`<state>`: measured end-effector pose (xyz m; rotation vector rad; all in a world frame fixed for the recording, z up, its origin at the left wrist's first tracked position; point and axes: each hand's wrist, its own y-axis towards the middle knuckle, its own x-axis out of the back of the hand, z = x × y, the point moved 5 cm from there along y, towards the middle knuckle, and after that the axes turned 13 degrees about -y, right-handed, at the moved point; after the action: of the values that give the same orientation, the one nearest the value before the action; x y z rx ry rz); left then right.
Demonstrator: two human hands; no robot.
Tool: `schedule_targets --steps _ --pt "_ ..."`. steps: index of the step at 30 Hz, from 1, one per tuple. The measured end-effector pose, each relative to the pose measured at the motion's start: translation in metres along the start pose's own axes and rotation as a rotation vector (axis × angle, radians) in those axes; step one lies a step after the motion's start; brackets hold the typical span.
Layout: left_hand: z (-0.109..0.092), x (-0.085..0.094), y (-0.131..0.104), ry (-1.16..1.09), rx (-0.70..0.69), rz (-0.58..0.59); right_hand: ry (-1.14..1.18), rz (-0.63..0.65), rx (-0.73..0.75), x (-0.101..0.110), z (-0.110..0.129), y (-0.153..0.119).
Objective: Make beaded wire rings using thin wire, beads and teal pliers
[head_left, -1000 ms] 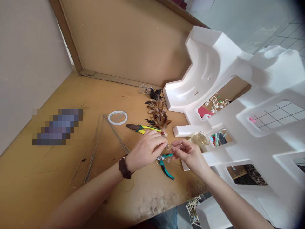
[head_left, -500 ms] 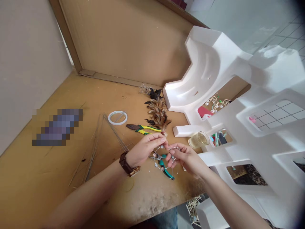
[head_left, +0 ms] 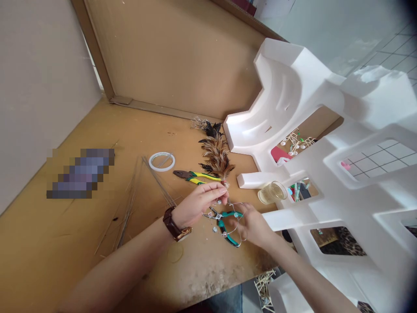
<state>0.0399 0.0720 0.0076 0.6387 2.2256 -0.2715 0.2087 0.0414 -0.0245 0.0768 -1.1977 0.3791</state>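
Left hand (head_left: 201, 203) pinches wire (head_left: 240, 202) | right hand (head_left: 256, 226) loosely spread beside it | beads (head_left: 215, 229) strung — wire looks unfinished to me

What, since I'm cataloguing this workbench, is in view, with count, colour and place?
Tabletop: 1, brown, centre
Teal pliers: 1, teal, lower centre
Beaded wire: 1, silvery, in front of teal pliers
Feather bundle: 1, brown and black, centre
Yellow pliers: 1, yellow and green, left of feather bundle's base
Ring: 1, white, left of feather bundle
Loose wires: several, grey, left of yellow pliers
Moulded frame: 1, white, right side
Glass: 1, yellowish, beside moulded frame
Stick structures: several, cream, right side
Cardboard panel: 1, brown, behind tabletop
Pixelated patch: 1, bluish, left
Wall: 1, grey, left
Denim: 1, blue, bottom
Watch: 1, brown, left wrist
Left hand: 1, bare, pinching beaded wire
Right hand: 1, bare, blurred, by beaded wire
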Motion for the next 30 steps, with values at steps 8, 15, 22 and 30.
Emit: schedule_targets --steps 8,15,22,30 --pt "0.000 0.001 0.000 -0.009 0.038 0.007 -0.610 0.084 0.048 -0.046 0.015 -0.007" --pt "-0.008 -0.004 -0.005 -0.029 0.148 0.106 -0.550 0.099 -0.070 -0.025 0.004 0.002" --pt "-0.020 0.002 -0.004 0.233 0.115 0.192 -0.200 0.072 0.032 0.073 0.002 -0.019" --pt "-0.019 -0.003 -0.006 0.354 0.146 0.219 -0.480 -0.025 0.244 0.100 0.039 -0.034"
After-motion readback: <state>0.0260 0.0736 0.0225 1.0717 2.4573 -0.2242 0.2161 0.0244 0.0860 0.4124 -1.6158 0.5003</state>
